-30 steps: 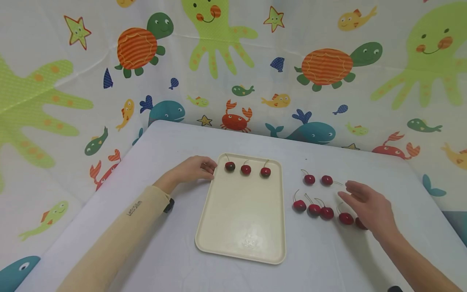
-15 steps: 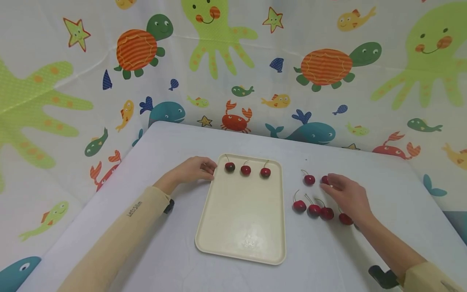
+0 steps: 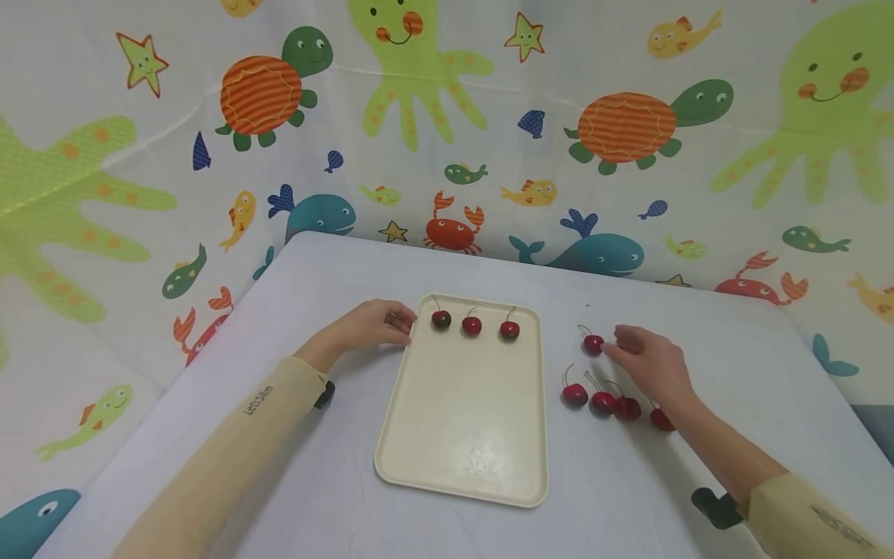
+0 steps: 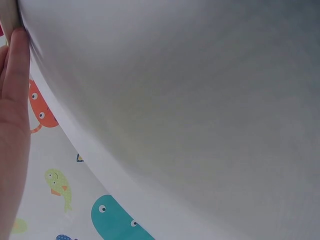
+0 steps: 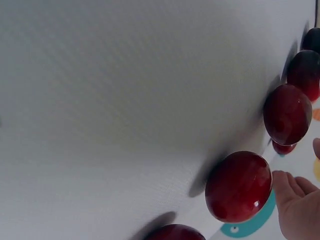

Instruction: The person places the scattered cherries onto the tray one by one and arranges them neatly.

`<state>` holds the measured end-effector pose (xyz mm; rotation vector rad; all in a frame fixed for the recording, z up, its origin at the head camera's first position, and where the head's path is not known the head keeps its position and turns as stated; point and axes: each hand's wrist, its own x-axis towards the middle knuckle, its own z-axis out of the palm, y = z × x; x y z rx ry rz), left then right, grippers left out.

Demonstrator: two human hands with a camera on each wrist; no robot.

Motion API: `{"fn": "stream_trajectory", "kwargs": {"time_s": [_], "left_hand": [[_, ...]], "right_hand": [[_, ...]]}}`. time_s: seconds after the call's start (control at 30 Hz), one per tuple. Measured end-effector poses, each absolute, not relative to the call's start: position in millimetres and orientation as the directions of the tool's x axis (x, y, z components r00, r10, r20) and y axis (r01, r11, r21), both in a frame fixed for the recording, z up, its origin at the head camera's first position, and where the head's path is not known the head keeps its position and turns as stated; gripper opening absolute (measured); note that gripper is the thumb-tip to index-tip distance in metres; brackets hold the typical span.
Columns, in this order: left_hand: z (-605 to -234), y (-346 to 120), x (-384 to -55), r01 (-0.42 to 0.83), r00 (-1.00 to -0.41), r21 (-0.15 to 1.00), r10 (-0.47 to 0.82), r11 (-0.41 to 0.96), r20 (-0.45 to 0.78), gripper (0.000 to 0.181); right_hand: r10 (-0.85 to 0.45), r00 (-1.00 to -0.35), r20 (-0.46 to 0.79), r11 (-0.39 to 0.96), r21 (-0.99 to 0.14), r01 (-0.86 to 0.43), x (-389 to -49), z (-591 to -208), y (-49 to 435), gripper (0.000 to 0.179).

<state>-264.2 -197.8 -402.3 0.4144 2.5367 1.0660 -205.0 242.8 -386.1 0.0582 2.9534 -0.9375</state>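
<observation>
My left hand rests at the left rim of a cream rectangular tray, fingers loosely bent. In the left wrist view, a straight digit of it lies against the tray's side. A row of 3 dark red cherries with stems, one being the middle cherry, sits along the tray's far end. My right hand hovers over the table, thumb and fingers apart, its thumb tip beside a cherry. It hides the spot where another cherry lay. Nearer cherries loom large in the right wrist view.
Several more stemmed cherries lie right of the tray, among them a left one, a touching pair with one cherry, and one by the right wrist. A white cloth covers the table. Behind hangs a sea-animal curtain.
My right hand has moved left and slightly away from me, over the far cherry on the right, now hidden behind it. The left hand and tray have stayed put.
</observation>
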Motion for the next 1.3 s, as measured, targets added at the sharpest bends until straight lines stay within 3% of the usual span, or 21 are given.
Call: {"fn": "stream_trajectory", "kwargs": {"time_s": [0.23,0.67,1.3], "left_hand": [[-402.8,-197.3,-265.9,0.128,-0.892,0.729,0.399,0.672,-0.212,0.043],[-403.3,-198.7,-266.3,0.121,-0.892,0.732,0.397,0.67,-0.216,0.043],[-402.5,-198.2,-265.8,0.146,-0.891,0.725,0.409,0.673,-0.2,0.043]], "right_hand": [[0.026,-0.996,-0.085,0.824,-0.563,0.069,-211.3,-391.6,235.7,0.064],[0.015,-0.999,-0.028,0.849,-0.527,0.028,-219.9,-401.9,225.9,0.059],[0.005,-0.996,-0.092,0.859,-0.509,0.052,-225.4,-397.1,221.8,0.06]]}}
